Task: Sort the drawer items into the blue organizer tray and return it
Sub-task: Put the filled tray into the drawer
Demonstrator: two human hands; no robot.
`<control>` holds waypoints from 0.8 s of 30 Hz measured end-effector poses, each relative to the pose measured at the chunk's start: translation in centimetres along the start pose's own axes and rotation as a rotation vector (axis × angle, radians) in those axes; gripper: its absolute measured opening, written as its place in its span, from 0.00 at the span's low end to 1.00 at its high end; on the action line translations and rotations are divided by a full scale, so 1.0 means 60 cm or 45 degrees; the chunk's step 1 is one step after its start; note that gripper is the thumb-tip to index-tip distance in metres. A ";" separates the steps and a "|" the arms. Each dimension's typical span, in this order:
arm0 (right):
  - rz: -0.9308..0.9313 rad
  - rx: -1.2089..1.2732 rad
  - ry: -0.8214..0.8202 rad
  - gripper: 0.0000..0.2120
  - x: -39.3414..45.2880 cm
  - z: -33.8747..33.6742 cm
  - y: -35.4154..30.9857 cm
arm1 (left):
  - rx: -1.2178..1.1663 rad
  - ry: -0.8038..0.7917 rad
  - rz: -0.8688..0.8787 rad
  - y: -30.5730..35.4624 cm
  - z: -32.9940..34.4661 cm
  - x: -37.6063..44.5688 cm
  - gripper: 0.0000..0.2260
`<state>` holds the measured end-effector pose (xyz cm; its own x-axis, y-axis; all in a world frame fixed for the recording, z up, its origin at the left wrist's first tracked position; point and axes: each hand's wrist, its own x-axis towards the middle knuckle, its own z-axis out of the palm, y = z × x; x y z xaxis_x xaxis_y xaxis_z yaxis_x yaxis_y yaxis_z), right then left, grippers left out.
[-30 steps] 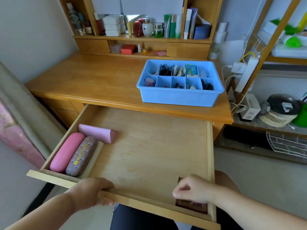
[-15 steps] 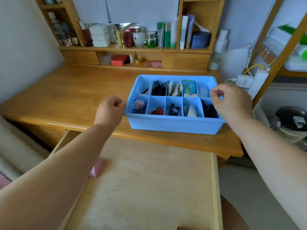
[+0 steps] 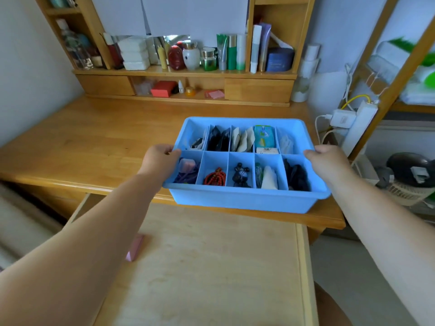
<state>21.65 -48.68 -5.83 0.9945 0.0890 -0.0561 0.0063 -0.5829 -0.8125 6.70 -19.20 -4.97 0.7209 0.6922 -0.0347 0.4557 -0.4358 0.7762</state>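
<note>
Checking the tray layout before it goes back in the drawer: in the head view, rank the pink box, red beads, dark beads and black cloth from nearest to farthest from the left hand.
1. Pink box, front-left compartment, beside the left hand.
2. Red beads, next compartment.
3. Dark beads, middle.
4. Black cloth, front-right compartment.

One wide-angle view from the person's head looks forward and down. It faces the wooden desk (image 3: 82, 147) and its shelves (image 3: 183, 72), close above the open drawer (image 3: 211, 267), both forearms reaching in from below.
</note>
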 end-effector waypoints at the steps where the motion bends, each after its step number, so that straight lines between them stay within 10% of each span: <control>1: -0.013 0.003 -0.003 0.14 -0.023 -0.002 0.005 | -0.005 -0.004 -0.003 -0.008 -0.009 -0.023 0.10; 14: -0.131 0.135 -0.391 0.06 -0.368 -0.031 0.066 | -0.002 0.008 -0.034 -0.163 -0.177 -0.330 0.10; 24: 0.146 -0.039 -0.498 0.10 -0.371 0.039 0.146 | 0.229 -0.155 -0.160 -0.255 -0.118 -0.333 0.08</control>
<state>-0.69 -53.85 -13.07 0.8741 0.3188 -0.3664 -0.0932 -0.6303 -0.7707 -18.36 -22.31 -11.72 0.7052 0.6778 -0.2080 0.6236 -0.4535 0.6368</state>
